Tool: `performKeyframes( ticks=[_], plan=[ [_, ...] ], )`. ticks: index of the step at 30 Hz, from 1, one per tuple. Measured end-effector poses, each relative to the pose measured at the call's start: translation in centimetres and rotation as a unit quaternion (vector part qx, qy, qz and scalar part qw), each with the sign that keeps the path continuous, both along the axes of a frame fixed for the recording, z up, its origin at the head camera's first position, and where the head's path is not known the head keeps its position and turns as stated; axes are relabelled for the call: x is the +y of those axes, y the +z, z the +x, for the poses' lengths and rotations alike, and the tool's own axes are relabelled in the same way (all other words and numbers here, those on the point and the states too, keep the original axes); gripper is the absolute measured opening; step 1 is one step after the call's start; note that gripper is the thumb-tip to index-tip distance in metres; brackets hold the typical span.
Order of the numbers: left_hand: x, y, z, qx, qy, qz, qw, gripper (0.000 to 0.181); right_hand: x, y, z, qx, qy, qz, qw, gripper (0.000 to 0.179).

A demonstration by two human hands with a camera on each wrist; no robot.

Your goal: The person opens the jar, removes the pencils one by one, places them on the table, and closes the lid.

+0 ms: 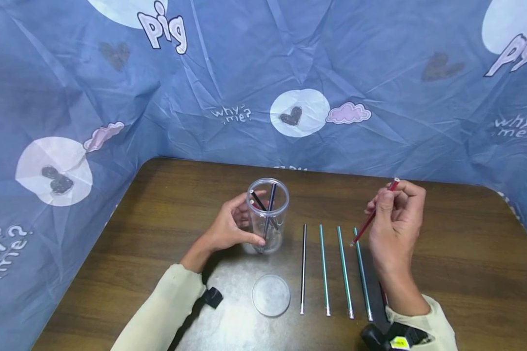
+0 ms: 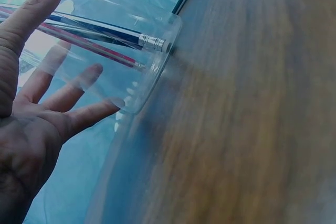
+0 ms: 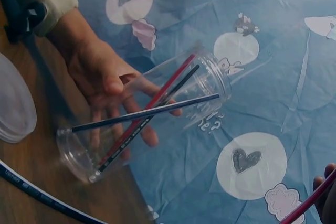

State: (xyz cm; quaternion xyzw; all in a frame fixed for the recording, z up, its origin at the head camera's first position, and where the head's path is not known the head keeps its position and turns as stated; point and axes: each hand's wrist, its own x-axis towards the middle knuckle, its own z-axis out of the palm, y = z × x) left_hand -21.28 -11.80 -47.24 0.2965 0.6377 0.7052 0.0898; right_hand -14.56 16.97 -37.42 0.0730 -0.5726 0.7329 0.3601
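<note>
My left hand [image 1: 226, 229] holds a clear plastic jar [image 1: 277, 239] upright, thumb on the near side and fingers round the back. Inside lean a dark blue pencil [image 3: 147, 113], a red pencil [image 3: 173, 81] and a black pencil [image 3: 126, 141], eraser ends down in the right wrist view. To the right, above the table, my right hand [image 1: 397, 224] pinches another red pencil [image 1: 366, 227] between thumb and fingers. It slants, with its upper end past the fingertips and its lower end pointing down and left, over a row of pencils.
A round clear lid [image 1: 271, 296] lies in front of the jar. Right of it, a black pencil [image 1: 303, 268] and several teal pencils [image 1: 345, 273] lie side by side on the brown table [image 1: 474, 263]. Under the right wrist another pencil is mostly hidden. Blue printed cloth [image 1: 246, 58] hangs behind.
</note>
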Motion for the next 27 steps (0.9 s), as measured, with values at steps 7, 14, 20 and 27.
performKeyframes(
  ticks=[7, 14, 20, 27],
  plan=[
    [0.0, 0.0, 0.0, 0.001, 0.000, 0.005, 1.0000, 0.103, 1.1, -0.3, -0.1, -0.032, -0.040, 0.027, 0.9983, 0.012],
    [0.1, -0.1, 0.0, -0.003, -0.001, 0.010, 0.9999, 0.104, 2.6, -0.7, -0.1, -0.102, -0.080, 0.070, 0.9890, 0.008],
    [0.0, -0.1, 0.0, 0.001, 0.002, 0.008, 1.0000, 0.102, 3.9, -1.3, 0.1, -0.175, -0.135, 0.149, 0.9639, 0.005],
    [0.0, -0.1, 0.1, 0.003, 0.005, 0.005, 1.0000, 0.102, 5.1, -2.6, 0.1, -0.198, -0.146, 0.160, 0.9559, 0.011]
  ],
)
